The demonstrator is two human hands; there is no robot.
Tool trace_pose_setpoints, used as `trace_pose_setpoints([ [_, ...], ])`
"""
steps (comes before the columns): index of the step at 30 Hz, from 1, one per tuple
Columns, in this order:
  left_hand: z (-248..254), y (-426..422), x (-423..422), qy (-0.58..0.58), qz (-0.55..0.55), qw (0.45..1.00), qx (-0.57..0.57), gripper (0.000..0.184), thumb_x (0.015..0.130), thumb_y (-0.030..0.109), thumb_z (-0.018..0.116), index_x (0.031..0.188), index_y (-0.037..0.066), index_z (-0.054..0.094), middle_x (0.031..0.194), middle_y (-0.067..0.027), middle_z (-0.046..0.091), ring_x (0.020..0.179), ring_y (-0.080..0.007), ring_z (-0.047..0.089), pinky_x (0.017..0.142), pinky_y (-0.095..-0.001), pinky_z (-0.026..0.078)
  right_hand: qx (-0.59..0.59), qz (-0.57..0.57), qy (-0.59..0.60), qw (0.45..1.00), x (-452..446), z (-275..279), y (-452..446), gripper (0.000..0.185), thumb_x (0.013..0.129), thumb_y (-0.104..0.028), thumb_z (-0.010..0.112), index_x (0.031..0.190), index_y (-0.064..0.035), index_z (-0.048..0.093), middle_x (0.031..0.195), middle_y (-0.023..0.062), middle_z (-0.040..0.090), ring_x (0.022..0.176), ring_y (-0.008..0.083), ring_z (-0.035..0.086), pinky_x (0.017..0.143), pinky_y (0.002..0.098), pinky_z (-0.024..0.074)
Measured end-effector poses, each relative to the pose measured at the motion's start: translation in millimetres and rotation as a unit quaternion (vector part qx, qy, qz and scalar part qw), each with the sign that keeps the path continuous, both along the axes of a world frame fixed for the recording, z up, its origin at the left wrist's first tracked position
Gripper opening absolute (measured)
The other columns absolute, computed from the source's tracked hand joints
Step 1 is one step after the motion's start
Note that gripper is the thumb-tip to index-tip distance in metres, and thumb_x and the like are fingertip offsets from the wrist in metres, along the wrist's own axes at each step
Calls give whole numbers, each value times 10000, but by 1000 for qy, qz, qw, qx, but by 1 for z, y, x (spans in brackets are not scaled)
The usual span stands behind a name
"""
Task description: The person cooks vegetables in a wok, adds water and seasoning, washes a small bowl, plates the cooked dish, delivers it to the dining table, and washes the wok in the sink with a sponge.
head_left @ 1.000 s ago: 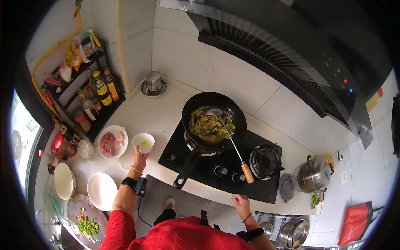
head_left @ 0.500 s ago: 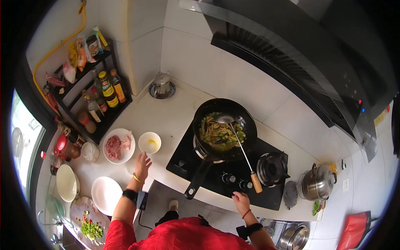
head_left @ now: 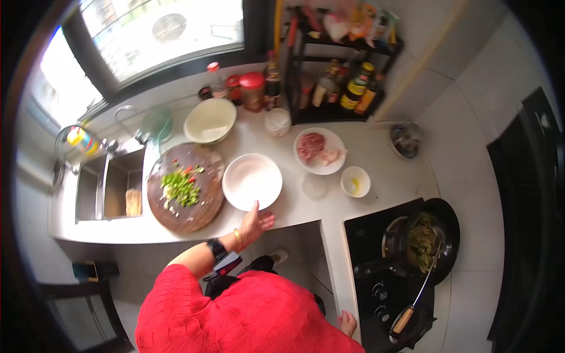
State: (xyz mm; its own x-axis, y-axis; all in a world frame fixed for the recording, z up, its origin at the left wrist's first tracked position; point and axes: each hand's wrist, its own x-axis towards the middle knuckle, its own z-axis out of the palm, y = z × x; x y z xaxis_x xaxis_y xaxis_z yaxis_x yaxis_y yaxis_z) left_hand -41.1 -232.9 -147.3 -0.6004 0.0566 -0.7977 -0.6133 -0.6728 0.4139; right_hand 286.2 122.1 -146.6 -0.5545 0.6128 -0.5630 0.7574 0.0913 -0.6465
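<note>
Left hand [head_left: 251, 226] had moved from small bowl [head_left: 355, 182] to white dish [head_left: 252, 181] near counter's [head_left: 297, 213] front edge, loosely open, gripping nothing; right hand [head_left: 348, 323] half-curled by stove [head_left: 366, 235], grip unclear. Greens [head_left: 421, 241] looked part-cooked in wok [head_left: 451, 226]; raw meat [head_left: 310, 146] and chopped vegetables [head_left: 181, 187] lay outside.

Head-worn view, forward and down.

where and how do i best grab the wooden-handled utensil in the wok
Grip the wooden handle, probably with the right hand, from your side: the metal shaft leans out over the wok's rim, leaving that end outside, away from the food.
</note>
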Motion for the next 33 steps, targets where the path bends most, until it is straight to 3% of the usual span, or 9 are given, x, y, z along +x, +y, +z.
trace_pose_setpoints([
  [3,-8,-10,-8,43,42,998,-4,600,887,382,425,1294,7,194,1229,-219,361,1042,-303,475,851,-419,450,-4,46,23,999,-11,5,7,224,843,-180,510,932,-1,612,681,63,596,573,114,544,499,237,445],
  [9,-16,-10,-19,117,127,980,-97,304,861,141,365,1051,-79,452,991,-194,551,841,-285,578,684,-375,528,12,106,73,992,-6,-12,35,220,840,-151,493,956,5,596,682,68,590,562,110,542,461,227,445],
  [13,16,-22,26,133,99,981,-104,291,834,117,390,1031,-80,471,935,-182,576,789,-261,599,640,-348,543,43,225,81,970,58,-131,91,273,840,-156,479,1087,-63,547,803,32,579,550,82,445,457,197,367],
  [16,45,-53,78,167,66,983,-28,300,815,106,407,1066,-48,461,941,-170,582,802,-267,604,652,-340,539,-67,189,32,979,39,-36,3,229,869,-241,473,981,-77,589,723,22,574,579,104,493,475,232,406],
  [19,68,-105,132,152,132,974,100,335,788,84,461,1104,-24,437,1063,-162,517,879,-281,573,711,-376,511,-129,181,28,975,47,-54,-19,228,865,-235,503,987,-64,591,720,27,584,583,108,513,490,243,422],
  [22,79,-194,181,216,270,909,231,362,751,0,487,1110,-17,444,957,-156,565,820,-242,579,698,-315,505,-123,280,17,952,43,-63,-38,222,863,-226,506,988,-63,591,721,28,586,582,107,514,491,240,423],
  [23,98,-222,196,297,348,881,124,336,729,-42,493,1063,-6,491,949,-148,567,789,-212,573,668,-273,506,-120,308,16,944,42,-63,-43,220,863,-223,507,988,-63,591,722,28,587,581,107,514,492,239,424],
  [27,129,-385,223,339,470,807,117,178,808,20,442,930,-107,473,844,-154,558,707,-157,591,535,-173,517,-101,406,20,908,22,-58,-65,212,860,-211,512,989,-62,592,723,28,590,579,105,515,495,236,425],
  [33,103,-464,222,232,450,847,-162,232,843,138,434,975,-36,513,914,-165,592,774,-263,618,639,-399,547,-78,424,71,900,-28,-50,-114,199,854,-187,524,993,-62,593,729,25,596,581,101,521,502,229,429],
])
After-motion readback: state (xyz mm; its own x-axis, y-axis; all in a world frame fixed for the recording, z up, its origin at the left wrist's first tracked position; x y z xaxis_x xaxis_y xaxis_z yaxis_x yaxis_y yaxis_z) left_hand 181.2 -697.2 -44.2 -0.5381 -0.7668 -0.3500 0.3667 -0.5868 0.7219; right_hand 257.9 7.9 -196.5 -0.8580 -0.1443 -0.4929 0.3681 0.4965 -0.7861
